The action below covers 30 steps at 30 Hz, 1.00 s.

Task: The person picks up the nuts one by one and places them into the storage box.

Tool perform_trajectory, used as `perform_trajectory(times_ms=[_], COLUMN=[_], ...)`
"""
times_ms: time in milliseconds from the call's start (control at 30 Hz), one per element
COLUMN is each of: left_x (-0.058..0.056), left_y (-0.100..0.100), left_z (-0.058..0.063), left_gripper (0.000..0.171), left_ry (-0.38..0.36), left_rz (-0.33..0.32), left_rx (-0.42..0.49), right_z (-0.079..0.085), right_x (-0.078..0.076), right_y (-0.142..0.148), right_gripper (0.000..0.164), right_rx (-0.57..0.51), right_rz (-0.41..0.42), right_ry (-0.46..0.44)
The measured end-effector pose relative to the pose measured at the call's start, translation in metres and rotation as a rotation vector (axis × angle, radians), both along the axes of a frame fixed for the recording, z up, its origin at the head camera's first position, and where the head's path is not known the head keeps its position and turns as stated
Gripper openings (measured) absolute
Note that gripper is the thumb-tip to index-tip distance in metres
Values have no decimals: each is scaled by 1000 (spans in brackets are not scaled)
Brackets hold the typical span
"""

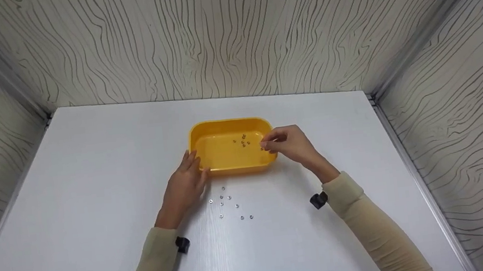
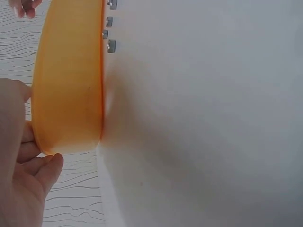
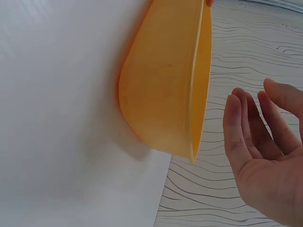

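Observation:
A yellow plastic bin (image 1: pixel 236 170) sits on the white table, with several small metal nuts (image 1: pixel 243 142) scattered on the right half of its floor. My left hand (image 1: pixel 185 182) grips the bin's front-left corner; its fingers wrap around that corner in the left wrist view. Over the right rim hovers my right hand (image 1: pixel 291 143), fingers loosely bent. In the right wrist view nothing shows between its thumb and fingers. One nut (image 1: pixel 261 148) is visible right below those fingertips. More nuts (image 1: pixel 222 204) lie loose on the table in front of the bin.
The white table (image 1: pixel 105 167) meets wood-grain patterned panels (image 1: pixel 222 34) at the back and both sides. Each sleeve carries a small black wrist device, such as the one on the right wrist (image 1: pixel 319 200).

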<state>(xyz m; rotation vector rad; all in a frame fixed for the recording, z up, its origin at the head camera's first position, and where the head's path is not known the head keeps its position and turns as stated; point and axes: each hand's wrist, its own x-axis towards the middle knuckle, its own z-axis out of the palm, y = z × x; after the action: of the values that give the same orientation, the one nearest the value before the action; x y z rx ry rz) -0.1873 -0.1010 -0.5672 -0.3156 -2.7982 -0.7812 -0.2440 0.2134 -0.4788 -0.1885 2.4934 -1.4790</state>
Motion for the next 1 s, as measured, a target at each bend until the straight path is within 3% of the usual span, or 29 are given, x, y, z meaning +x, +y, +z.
perform_trajectory(times_ms=[133,300,567,767,1000], left_x=[0,1,0,0,1], left_y=[0,0,1,-1,0], left_z=[-1,-1,1,0,-2], left_gripper=[51,50,50,49,49], left_ry=[10,38,18,43,43], left_rz=[7,3,-1,-3,-3], left_rx=[-5,4,7,6,21], right_z=[1,0,-16,-29,-47], right_x=[20,47,82,104,118], right_y=[-1,-6,-18,-30,-42], right_gripper=[16,20,26,26,19], right_rx=[43,117,381,559,684], right_rz=[79,210,459,651,735], right_ry=[111,179,260,408,605])
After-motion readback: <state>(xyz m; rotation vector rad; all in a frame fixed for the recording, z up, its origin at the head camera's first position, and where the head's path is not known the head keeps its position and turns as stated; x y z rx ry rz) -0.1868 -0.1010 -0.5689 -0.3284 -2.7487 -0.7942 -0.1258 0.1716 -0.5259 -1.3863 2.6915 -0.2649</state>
